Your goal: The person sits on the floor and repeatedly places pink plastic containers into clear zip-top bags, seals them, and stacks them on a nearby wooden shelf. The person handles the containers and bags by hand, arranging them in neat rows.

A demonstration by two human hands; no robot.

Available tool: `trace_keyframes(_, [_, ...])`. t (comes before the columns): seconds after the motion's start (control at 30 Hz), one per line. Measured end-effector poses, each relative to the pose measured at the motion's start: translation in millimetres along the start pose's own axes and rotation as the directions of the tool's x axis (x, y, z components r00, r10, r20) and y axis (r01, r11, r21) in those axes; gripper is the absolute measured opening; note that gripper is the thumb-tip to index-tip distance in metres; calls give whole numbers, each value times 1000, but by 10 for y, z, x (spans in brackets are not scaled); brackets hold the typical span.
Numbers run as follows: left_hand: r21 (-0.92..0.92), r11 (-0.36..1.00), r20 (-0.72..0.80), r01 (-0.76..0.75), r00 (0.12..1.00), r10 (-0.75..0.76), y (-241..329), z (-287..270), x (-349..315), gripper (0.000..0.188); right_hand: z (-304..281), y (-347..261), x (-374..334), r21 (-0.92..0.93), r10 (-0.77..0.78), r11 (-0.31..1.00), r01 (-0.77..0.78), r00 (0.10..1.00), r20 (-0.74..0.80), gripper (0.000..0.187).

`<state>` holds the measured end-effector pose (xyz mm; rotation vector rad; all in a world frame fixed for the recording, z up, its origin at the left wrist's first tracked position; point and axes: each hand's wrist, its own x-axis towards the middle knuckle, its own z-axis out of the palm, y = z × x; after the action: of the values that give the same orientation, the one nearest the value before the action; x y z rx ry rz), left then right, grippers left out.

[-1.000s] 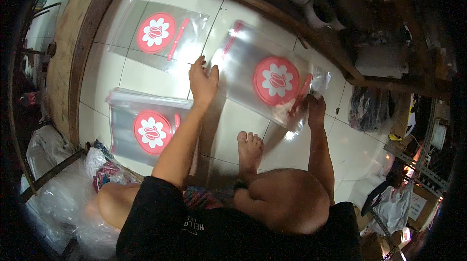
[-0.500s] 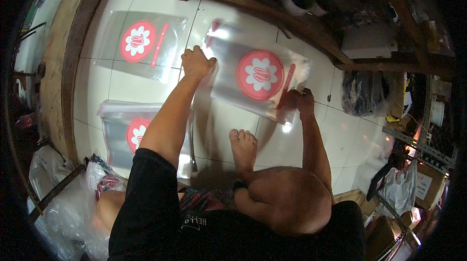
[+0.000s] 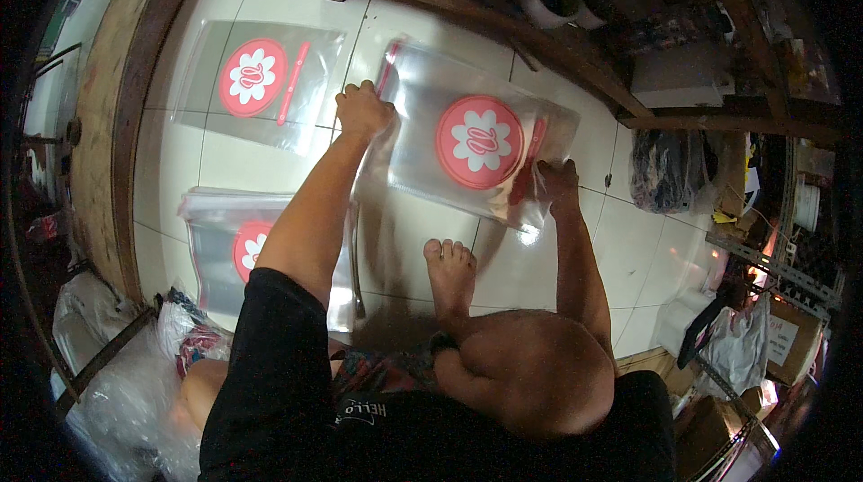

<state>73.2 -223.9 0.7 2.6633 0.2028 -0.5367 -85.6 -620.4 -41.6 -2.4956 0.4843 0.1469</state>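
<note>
A clear plastic bag (image 3: 422,149), printed with a pink disc, a white flower and a pink strip, lies on the floor before me, apparently on top of others like it. My left hand (image 3: 362,111) is at its left edge, fingers bent and closed on the film. At the bag's near right corner, my right hand (image 3: 559,183) grips the edge with curled fingers. Another printed clear bag (image 3: 310,104) lies flat to the left of my left hand. Closer in, a stack of similar bags (image 3: 216,253) lies partly hidden under my left forearm.
Pale tiles (image 3: 584,253) make up the floor, with my bare foot (image 3: 451,275) on them. A wooden shelf (image 3: 503,37) runs along the far side. Wooden planks (image 3: 135,122) edge the left, beside crumpled clear plastic (image 3: 117,401). A cardboard box (image 3: 791,347) stands at right.
The film's left edge now stretches toward my left hand, whose fingers have drawn in. My right hand has shifted slightly at the corner. The other bags stay in place.
</note>
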Motion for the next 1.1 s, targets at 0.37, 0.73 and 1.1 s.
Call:
trace_keyframes(0.37, [-391, 920, 29, -4, 999, 16, 133, -263, -103, 59, -287, -558, -159, 665, 315, 665, -338, 935, 160, 52])
trace_keyframes(0.73, [-388, 921, 227, -36, 965, 134, 166, 252, -299, 43, -630, 183, -80, 713, 249, 572, -405, 914, 320, 64])
trace_keyframes(1.1, [-327, 938, -36, -112, 994, 106, 513, 446, -748, 42, -1159, -1168, -258, -46, 90, 995, -85, 987, 130, 51])
